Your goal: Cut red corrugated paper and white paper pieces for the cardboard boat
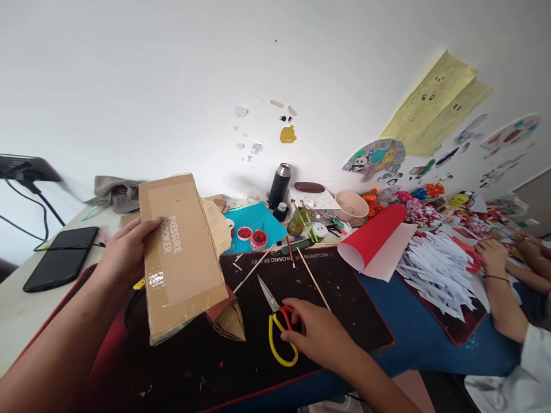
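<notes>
My left hand (131,246) grips the left edge of a brown cardboard piece (185,264) printed "PRESSURE COOKER", its thumb lying on the front face. The cardboard is tilted up, with a torn edge and a strip of clear tape. My right hand (316,330) has its fingers closed on the red handle of a pair of scissors (275,318). The other handle is yellow, and the blades point up and left over the dark mat. Below the cardboard, a folded cardboard scrap (230,322) pokes out.
Thin wooden sticks (313,278) lie on the black mat (344,321). Behind are red paint pots (259,240) on blue paper (275,225), a black flask (280,186) and a red paper roll (374,238). At right, another person's hand (493,258) is beside white paper strips (437,275).
</notes>
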